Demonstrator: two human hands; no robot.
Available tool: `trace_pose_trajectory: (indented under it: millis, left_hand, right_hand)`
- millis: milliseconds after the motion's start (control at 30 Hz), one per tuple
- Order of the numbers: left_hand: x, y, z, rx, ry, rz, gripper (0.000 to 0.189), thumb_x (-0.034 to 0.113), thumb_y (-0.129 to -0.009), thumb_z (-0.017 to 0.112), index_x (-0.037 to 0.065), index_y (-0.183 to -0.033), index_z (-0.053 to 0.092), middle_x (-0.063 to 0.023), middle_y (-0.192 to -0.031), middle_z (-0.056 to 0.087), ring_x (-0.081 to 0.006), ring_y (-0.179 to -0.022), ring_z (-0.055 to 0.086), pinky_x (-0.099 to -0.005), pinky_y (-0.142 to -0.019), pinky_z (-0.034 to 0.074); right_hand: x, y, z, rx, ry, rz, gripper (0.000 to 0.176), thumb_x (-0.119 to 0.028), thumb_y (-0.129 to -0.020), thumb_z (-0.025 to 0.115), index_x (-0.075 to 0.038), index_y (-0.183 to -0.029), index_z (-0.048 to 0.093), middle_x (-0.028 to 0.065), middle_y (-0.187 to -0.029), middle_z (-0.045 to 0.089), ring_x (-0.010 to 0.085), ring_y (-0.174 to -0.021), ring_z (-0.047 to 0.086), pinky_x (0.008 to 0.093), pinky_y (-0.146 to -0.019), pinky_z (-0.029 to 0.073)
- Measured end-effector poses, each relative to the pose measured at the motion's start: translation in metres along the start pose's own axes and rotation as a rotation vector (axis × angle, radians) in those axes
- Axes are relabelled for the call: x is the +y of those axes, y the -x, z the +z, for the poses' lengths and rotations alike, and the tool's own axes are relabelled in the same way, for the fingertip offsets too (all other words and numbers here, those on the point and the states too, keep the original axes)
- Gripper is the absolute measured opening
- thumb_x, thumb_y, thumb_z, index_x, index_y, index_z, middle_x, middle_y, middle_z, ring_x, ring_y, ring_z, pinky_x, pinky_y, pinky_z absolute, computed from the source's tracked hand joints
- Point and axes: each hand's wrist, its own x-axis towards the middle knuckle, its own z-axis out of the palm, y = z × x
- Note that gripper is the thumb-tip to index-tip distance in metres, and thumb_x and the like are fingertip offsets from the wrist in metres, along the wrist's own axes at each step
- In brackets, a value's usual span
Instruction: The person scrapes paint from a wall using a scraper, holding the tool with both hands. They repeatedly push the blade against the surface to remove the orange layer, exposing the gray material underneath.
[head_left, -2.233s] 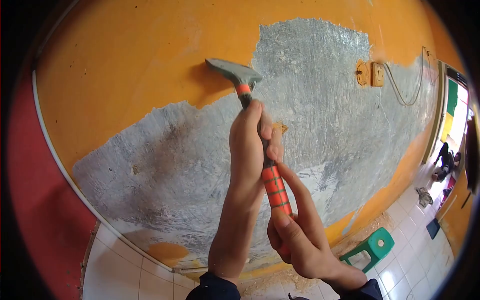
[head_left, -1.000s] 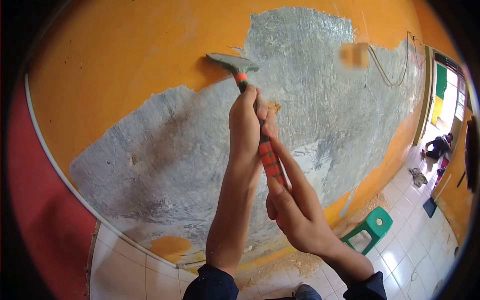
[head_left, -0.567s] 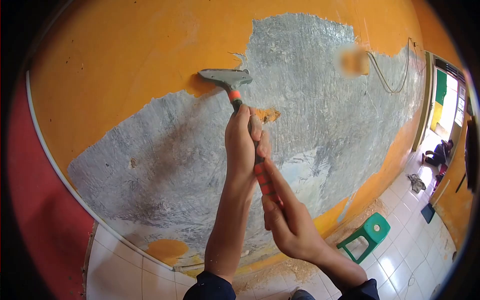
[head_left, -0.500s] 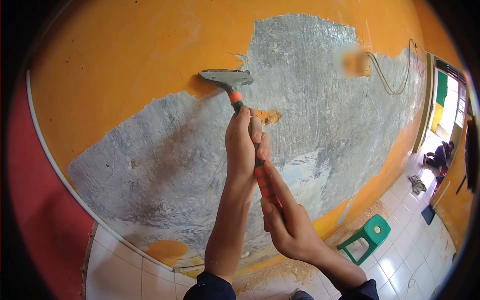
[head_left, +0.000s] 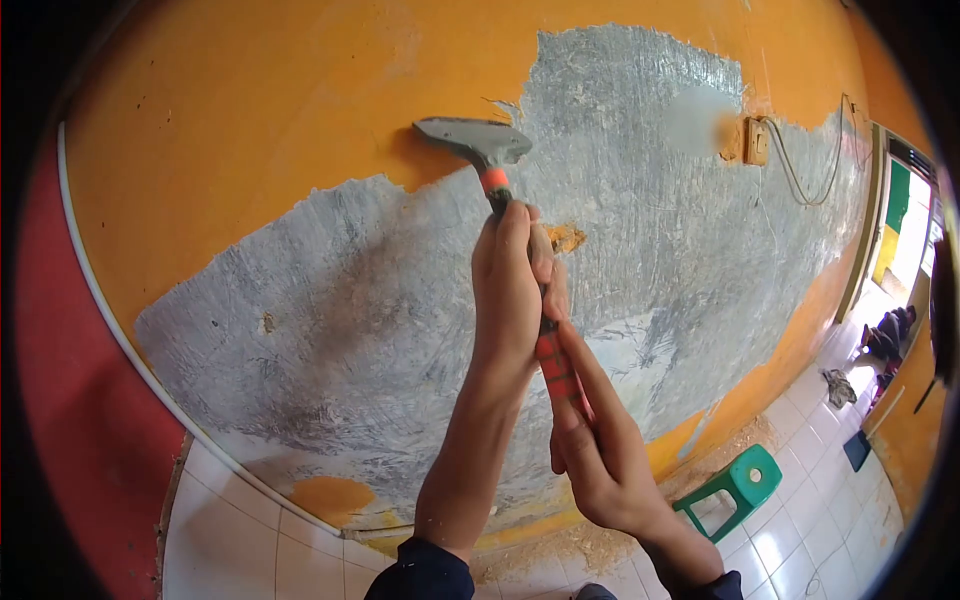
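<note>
1. Wall. I see the orange-painted plaster wall [head_left: 250, 110] filling most of the head view. A broad grey patch of bare, scratched plaster [head_left: 370, 300] runs across its middle, from near the red wall section [head_left: 80, 400] on the left to the far right end.

2. Progress. I judge the stripping to be well over half done on the stretch in view. Left to strip are:
- the orange field above and left of the patch
- a band along the foot of the wall
- a rounded orange spot [head_left: 330, 497] low down
- a small orange remnant [head_left: 565, 238] just beside the upper hand

Pale paint flakes [head_left: 590, 545] lie on the white tiled floor [head_left: 250, 550] at the wall's foot.

3. Tool. The scraper with a wide grey metal blade and an orange-and-black banded handle [head_left: 485, 148] lies against the wall at the upper border of the patch. Its long axis runs from lower right to upper left, close to upright. The blade end points up. The working edge lies crosswise, with its left corner on the orange paint.

4. Hands. The left hand [head_left: 510, 290] is clamped around the upper handle, just below the blade neck. The right hand [head_left: 600, 460] is wrapped around the lower handle, with its index finger laid along the shaft.
</note>
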Motion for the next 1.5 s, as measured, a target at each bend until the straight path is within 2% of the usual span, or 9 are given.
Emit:
trace_pose_trajectory:
  millis: [100, 167, 400, 667, 700, 733, 1000, 1400, 1500]
  left_hand:
    - [0.005, 0.001, 0.009, 0.031, -0.002, 0.004, 0.022, 0.029, -0.098, 0.042, 0.008, -0.1, 0.045, 0.0058, -0.057, 0.035, -0.0046, -0.038, 0.031, -0.0214, -0.036, 0.027]
    - [-0.002, 0.002, 0.004, 0.048, 0.0, 0.003, 0.022, 0.029, -0.098, 0.043, 0.008, -0.101, 0.045, 0.0058, -0.057, 0.035, -0.0045, -0.038, 0.031, -0.0215, -0.036, 0.027]
    - [-0.006, -0.003, 0.007, 0.046, 0.007, 0.038, 0.024, 0.032, -0.098, 0.044, 0.009, -0.102, 0.045, 0.0055, -0.057, 0.035, -0.0047, -0.036, 0.03, -0.0216, -0.034, 0.026]
    - [-0.008, -0.004, 0.016, 0.074, -0.018, 0.072, 0.023, 0.033, -0.098, 0.043, 0.01, -0.099, 0.045, 0.0063, -0.056, 0.034, -0.0046, -0.036, 0.029, -0.0214, -0.034, 0.026]
    - [-0.008, -0.005, 0.018, 0.087, 0.004, 0.068, 0.022, 0.032, -0.098, 0.043, 0.01, -0.099, 0.046, 0.0063, -0.056, 0.034, -0.0047, -0.035, 0.029, -0.0216, -0.034, 0.025]
    - [-0.006, -0.006, 0.022, 0.101, 0.027, 0.06, 0.022, 0.032, -0.098, 0.043, 0.01, -0.099, 0.046, 0.0064, -0.056, 0.034, -0.0049, -0.035, 0.029, -0.0217, -0.034, 0.025]
    - [-0.036, 0.006, 0.011, 0.178, -0.041, 0.137, 0.024, 0.033, -0.1, 0.037, 0.01, -0.096, 0.045, 0.0055, -0.054, 0.033, -0.0061, -0.032, 0.027, -0.0233, -0.031, 0.024]
    - [-0.079, 0.019, -0.015, 0.252, -0.049, 0.173, 0.025, 0.032, -0.1, 0.037, 0.008, -0.098, 0.044, 0.0023, -0.051, 0.034, -0.0091, -0.028, 0.028, -0.0247, -0.026, 0.027]
    - [-0.07, 0.011, -0.012, 0.201, 0.021, 0.183, 0.024, 0.033, -0.101, 0.036, 0.01, -0.099, 0.043, 0.0022, -0.052, 0.033, -0.0099, -0.028, 0.029, -0.0246, -0.026, 0.027]
  right_hand:
    - [-0.005, 0.001, -0.002, 0.033, -0.07, -0.008, 0.054, -0.009, -0.098, 0.033, 0.0, -0.148, 0.012, 0.0144, -0.144, 0.037, 0.0063, -0.06, 0.044, 0.0207, -0.056, 0.042]
    - [0.001, 0.004, -0.01, 0.002, -0.035, 0.074, 0.056, -0.008, -0.097, 0.036, -0.004, -0.149, 0.015, 0.0098, -0.122, 0.056, 0.0111, -0.062, 0.049, 0.026, -0.061, 0.046]
    - [0.001, -0.002, -0.016, 0.012, -0.027, 0.042, 0.057, -0.008, -0.097, 0.037, -0.004, -0.149, 0.014, 0.0122, -0.126, 0.055, 0.0102, -0.064, 0.049, 0.0259, -0.06, 0.045]
    - [0.005, -0.002, -0.035, -0.098, -0.16, 0.113, 0.058, -0.009, -0.097, 0.038, -0.004, -0.149, 0.012, 0.0085, -0.102, 0.059, 0.0079, -0.062, 0.046, 0.0244, -0.06, 0.043]
    - [0.006, -0.005, -0.037, -0.128, -0.147, 0.072, 0.06, -0.016, -0.098, 0.038, 0.0, -0.148, 0.009, 0.0116, -0.131, 0.048, 0.0065, -0.06, 0.045, 0.0205, -0.055, 0.04]
    - [0.004, -0.011, -0.041, -0.137, -0.15, 0.067, 0.06, -0.016, -0.098, 0.038, 0.0, -0.148, 0.009, 0.0116, -0.131, 0.048, 0.0065, -0.06, 0.045, 0.0205, -0.055, 0.04]
    - [0.041, 0.0, -0.062, -0.221, -0.121, 0.098, 0.062, -0.018, -0.097, 0.043, -0.001, -0.148, 0.013, 0.0027, -0.079, 0.053, 0.007, -0.06, 0.046, 0.0215, -0.055, 0.04]
    - [0.127, 0.047, -0.057, 0.051, -0.094, -0.011, 0.056, -0.009, -0.089, 0.055, 0.005, -0.137, 0.029, 0.0126, -0.082, 0.061, 0.0097, -0.063, 0.052, 0.024, -0.06, 0.043]
    - [0.11, 0.019, -0.057, 0.167, 0.345, -0.306, 0.044, -0.009, -0.086, 0.054, 0.01, -0.125, 0.046, 0.0183, -0.089, 0.064, 0.0148, -0.06, 0.055, 0.0279, -0.056, 0.045]
